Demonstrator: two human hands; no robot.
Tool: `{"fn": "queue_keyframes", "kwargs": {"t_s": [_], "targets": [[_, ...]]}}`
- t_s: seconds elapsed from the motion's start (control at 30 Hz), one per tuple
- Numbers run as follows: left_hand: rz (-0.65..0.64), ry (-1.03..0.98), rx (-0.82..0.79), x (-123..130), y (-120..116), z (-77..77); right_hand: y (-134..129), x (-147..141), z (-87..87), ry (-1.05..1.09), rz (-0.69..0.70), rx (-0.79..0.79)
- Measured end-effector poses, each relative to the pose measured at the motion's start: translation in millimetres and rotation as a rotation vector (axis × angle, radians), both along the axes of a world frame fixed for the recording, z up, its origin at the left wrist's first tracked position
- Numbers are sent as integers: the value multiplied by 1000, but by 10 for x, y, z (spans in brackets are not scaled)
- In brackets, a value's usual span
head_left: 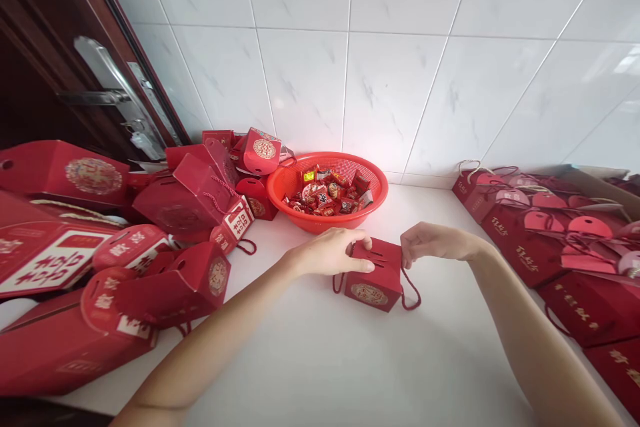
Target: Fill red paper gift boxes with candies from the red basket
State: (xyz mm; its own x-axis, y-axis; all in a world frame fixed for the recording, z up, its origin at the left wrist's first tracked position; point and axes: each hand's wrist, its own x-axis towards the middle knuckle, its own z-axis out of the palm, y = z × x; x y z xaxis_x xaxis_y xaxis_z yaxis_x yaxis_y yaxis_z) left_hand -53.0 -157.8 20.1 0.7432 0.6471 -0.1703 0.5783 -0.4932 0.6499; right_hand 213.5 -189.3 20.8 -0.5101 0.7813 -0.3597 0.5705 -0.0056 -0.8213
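Note:
A small red gift box (376,280) with a gold round emblem and slits in its top sits on the white table. My left hand (333,252) grips its left side, with the thumb on the top and the other fingers partly hidden. My right hand (435,245) is closed at the upper right edge of the box, fingers curled down. I cannot tell whether it also pinches the dark red cord (413,305), which loops down just below the fingertips. Behind the box, a red plastic basket (290,212) holds many wrapped candies (327,195).
Red gift boxes (185,280) of several shapes are piled at the left. Rows of red boxes with cords (520,250) line the right side. A white tiled wall (395,80) closes off the back, and a dark door with a metal handle (120,93) stands at the far left.

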Motion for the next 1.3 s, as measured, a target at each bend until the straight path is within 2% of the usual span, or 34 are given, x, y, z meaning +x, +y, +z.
{"fn": "queue_keyframes", "kwargs": {"t_s": [0.33, 0.5, 0.6, 0.7, 0.9, 1.07, 1.3], "targets": [[51, -74, -111, 19, 47, -54, -3, 9, 21, 199, 136, -109], [73, -102, -96, 30, 46, -69, 7, 35, 44, 393, -60, -82], [115, -123, -115, 37, 23, -55, -22, 7, 99, 542, -169, 14], [118, -211, -133, 30, 10, -17, -84, -47, 177, 613, -214, 100], [98, -490, -369, -57, -36, 205, -220, -133, 318, 529, -218, 191], [72, -653, -515, -114, -136, 373, -307, -187, 367, 467, -279, 287], [-44, -705, -537, -34, -250, 322, -397, -417, 382, 391, -290, 345]]}}
